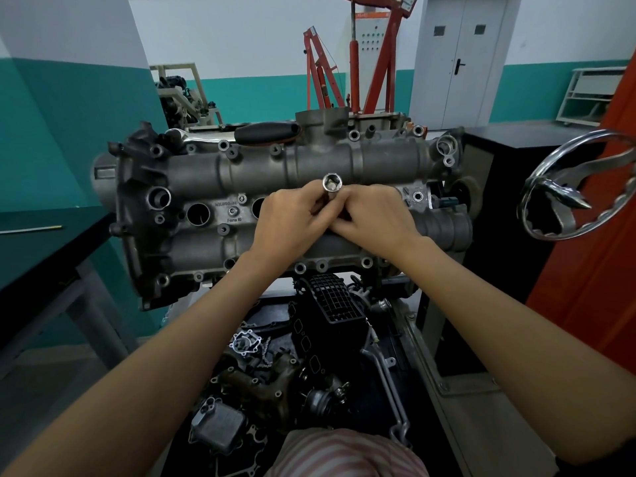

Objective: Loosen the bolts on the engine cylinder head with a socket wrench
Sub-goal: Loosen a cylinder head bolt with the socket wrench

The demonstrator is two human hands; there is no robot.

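Note:
A grey engine cylinder head [206, 173] lies across the middle of the view on a stand. Over its centre, a silver socket [332, 183] stands upright with its square drive hole facing up. My left hand [292, 222] grips the socket's shaft from the left. My right hand [375, 218] curls against it from the right, fingers meeting those of the left hand. The socket's lower end is hidden by my fingers. A wrench with a black handle [266, 130] lies on the far edge of the head. A bolt [233, 211] sits in the head left of my hands.
A chrome handwheel [578, 187] juts in from the right beside an orange frame. Below the head, a tray holds several loose engine parts [309, 356]. A dark workbench [41, 249] stands at left with a thin rod on it. A red engine hoist [358, 63] rises behind.

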